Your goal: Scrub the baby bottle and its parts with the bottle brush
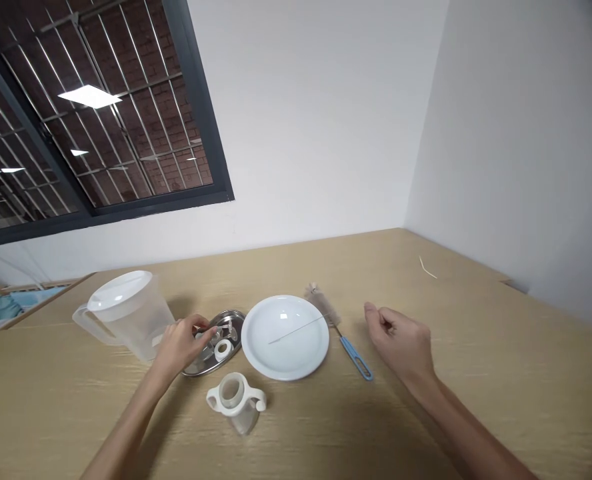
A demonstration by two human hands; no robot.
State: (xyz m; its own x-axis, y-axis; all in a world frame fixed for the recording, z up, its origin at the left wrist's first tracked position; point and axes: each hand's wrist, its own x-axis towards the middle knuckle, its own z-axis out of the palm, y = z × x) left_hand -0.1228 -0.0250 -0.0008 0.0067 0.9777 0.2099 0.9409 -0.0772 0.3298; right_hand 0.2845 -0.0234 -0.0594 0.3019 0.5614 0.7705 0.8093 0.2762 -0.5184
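My left hand [183, 343] reaches over an oval metal tray [206, 367], its thumb and fingertips together at small clear parts on it. Whether a part is pinched there is hard to see. A white ring [223, 349] lies on that tray. My right hand [401, 337] is held in a loose fist over the table's right side, with nothing visible in it. Nearest to it lies a bottle brush [349, 347] with a blue handle. A thin wire brush [299, 329] rests across a white plate [286, 363]. In front stands a lidless two-handled baby bottle [243, 417].
A translucent pitcher [139, 320] with a white lid stands left of the tray. A pale bent strip [427, 268] lies toward the back right of the wooden table [501, 373]. White walls and a barred window [101, 120] border the back.
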